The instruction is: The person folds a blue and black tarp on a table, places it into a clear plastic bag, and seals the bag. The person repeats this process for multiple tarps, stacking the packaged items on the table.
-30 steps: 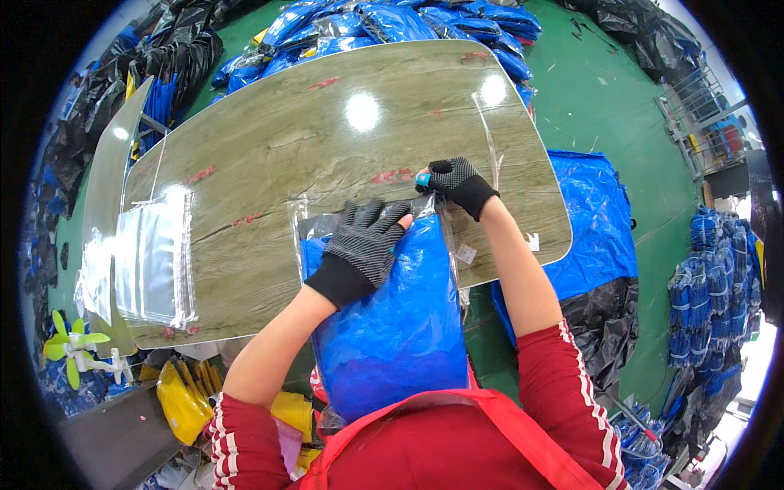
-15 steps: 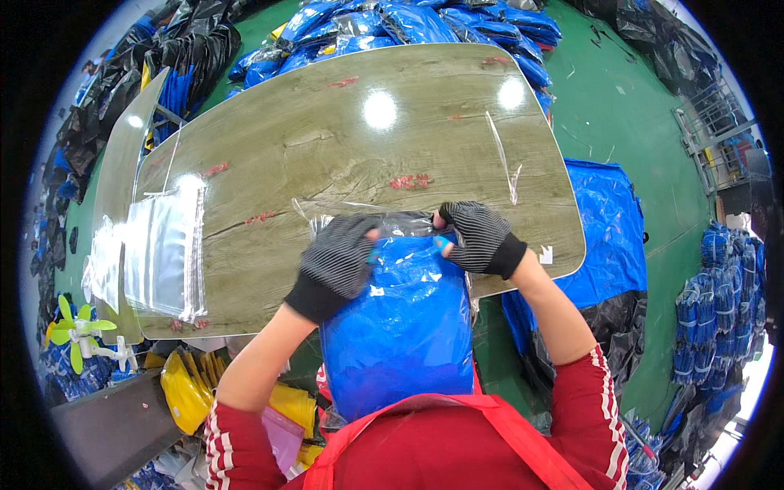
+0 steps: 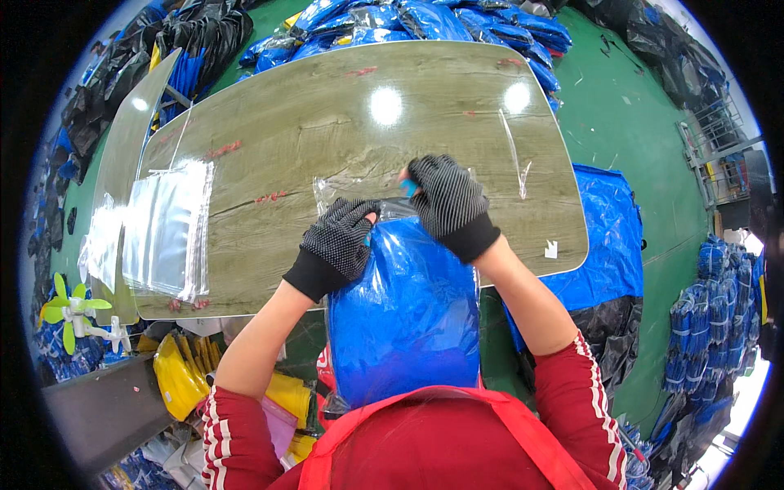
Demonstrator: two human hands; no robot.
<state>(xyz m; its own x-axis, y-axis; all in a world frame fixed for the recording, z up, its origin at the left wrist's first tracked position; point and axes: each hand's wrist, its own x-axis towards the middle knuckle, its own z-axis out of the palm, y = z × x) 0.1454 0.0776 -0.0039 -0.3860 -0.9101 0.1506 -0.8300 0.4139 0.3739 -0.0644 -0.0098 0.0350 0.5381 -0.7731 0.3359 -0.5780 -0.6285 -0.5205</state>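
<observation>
Two red sleeves with white stripes are seen nearest, a bright red strap being worn between them. Just beyond, at six o'clock from the centre of the view, a blue packet in clear film is laid partly on the wood-patterned tabletop, its lower part reaching past the near edge. At nine o'clock its upper left edge is touched by the gloved left hand, whose fingers are curled. At two o'clock its upper right part is covered by the gloved right hand, the fingers likewise bent; whether film is pinched by either hand cannot be told, the fingertips being mostly hidden. Yellow packages are gathered at eight o'clock, and clear bags are stacked at nine. Farther off, tied blue bundles are seen between three and four o'clock. At twelve, beyond the tabletop, blue packages are heaped.
</observation>
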